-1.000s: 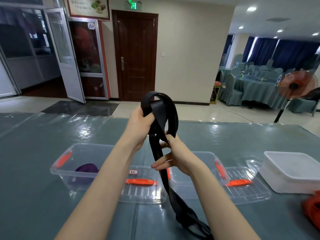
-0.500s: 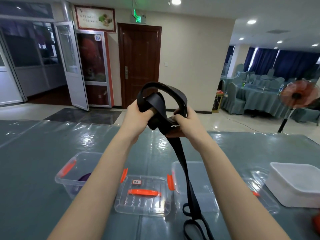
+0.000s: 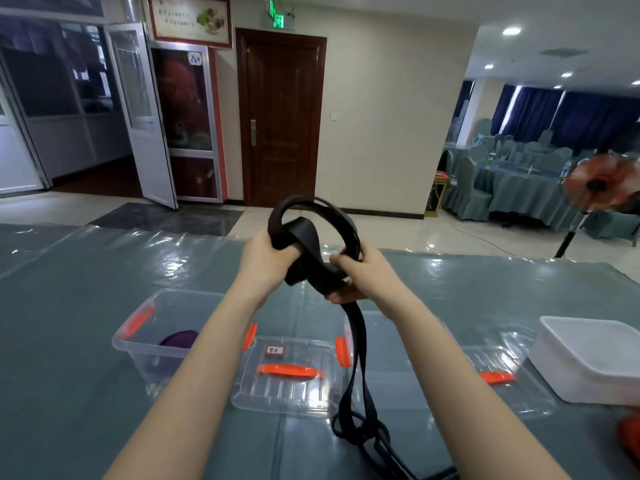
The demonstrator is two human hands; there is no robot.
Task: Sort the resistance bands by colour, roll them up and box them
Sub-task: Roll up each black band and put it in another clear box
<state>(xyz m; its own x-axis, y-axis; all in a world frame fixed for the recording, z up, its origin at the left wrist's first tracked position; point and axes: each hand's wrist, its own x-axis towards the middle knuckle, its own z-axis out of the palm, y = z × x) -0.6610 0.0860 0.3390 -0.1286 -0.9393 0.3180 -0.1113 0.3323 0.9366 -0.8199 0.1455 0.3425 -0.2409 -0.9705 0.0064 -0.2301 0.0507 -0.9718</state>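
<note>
At the far left of the tabletop (image 3: pixel 69 375), covered in grey-green cloth under clear plastic, stands a clear box (image 3: pixel 162 334) with orange clips; a rolled purple band (image 3: pixel 180 339) lies inside it. Just to its right a clear lid (image 3: pixel 287 375) with an orange handle and a small label lies flat.

Above these, both hands are raised over the tabletop. The left hand (image 3: pixel 265 258) has its grip clamped on the black band (image 3: pixel 311 233), fingers and thumb curled round the left side of a coiled loop that arches up between the two hands. The right hand (image 3: pixel 360 271) also has its grip closed on the same band, pinching the right side of the loop and the strap where it leaves the coil. From the right hand the rest of the black band hangs straight down, crossing in front of a second clear box (image 3: pixel 388 362), and ends in a loose tangle on the tabletop near the bottom edge of the view.

Further right lies another clear lid (image 3: pixel 502 379) with an orange handle, partly hidden by the right forearm. Beside it stands a white tub (image 3: pixel 588 362). At the lower right edge a bit of something orange (image 3: pixel 630 441) shows, too cropped to identify.
</note>
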